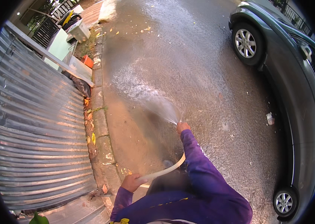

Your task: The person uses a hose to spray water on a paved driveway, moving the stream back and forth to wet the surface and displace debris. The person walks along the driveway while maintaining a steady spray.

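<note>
Water point(142, 93) fanned out in a white spray from beside the fingers of the right hand point(183, 127), which was curled around the front end of a pale cream, flexible round hose point(165, 172); the thumb's exact placing could not be told. The left hand point(130, 183) was closed around the same hose lower down, near the body, and between the two hands the hose sagged in a curve, passing partly behind the long purple sleeve point(206, 160) of the right arm. The spray struck the wet grey-brown road surface point(209, 100) ahead and to the left, just beside a weathered stone curb point(99, 119). Beyond the curb stood a silvery corrugated metal fence point(38, 127), with a crumpled black plastic bag point(80, 84) near its far end. A dark grey car point(295, 89) with silver-spoked wheels stood to the right, well apart from both hands.
</note>
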The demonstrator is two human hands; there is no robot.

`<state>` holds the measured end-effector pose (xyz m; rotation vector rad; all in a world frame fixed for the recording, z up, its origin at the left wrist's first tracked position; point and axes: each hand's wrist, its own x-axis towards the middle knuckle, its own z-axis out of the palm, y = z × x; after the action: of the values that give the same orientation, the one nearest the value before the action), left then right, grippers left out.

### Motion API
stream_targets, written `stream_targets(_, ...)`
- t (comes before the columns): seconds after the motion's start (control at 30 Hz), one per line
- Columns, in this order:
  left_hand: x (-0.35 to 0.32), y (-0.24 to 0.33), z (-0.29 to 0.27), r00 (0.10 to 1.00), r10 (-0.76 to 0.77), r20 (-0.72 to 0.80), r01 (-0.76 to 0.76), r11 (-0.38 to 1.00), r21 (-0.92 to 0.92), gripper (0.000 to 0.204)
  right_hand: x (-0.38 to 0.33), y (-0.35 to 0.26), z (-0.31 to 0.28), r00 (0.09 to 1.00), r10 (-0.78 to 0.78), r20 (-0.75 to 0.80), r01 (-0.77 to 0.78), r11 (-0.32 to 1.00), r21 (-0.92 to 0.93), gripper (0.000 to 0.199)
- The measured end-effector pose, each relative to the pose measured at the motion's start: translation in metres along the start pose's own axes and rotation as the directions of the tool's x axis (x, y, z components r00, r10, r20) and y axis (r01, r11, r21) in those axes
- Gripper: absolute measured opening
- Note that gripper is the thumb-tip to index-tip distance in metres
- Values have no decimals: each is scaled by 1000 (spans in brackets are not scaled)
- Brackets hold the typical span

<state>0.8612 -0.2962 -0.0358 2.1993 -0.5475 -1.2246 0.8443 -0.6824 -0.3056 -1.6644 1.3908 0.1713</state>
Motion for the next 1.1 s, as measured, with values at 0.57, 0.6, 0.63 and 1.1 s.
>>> stream_targets(0.57,31,95,64,962,15,-273,-33,998,-61,42,76,19,-64,989,-150,10,150,983,-102,46)
stream_targets(0.6,34,99,67,964,36,-263,-36,999,7,44,75,23,-76,991,-132,-2,130,983,-131,47)
stream_targets(0.63,38,105,68,964,82,-253,-64,995,81,45,74,25,-86,993,-120,-9,118,986,-120,48)
stream_targets(1.1,90,205,100,961,277,21,-275,937,216,46,73,80,-231,976,-10,-217,-31,983,-183,48)
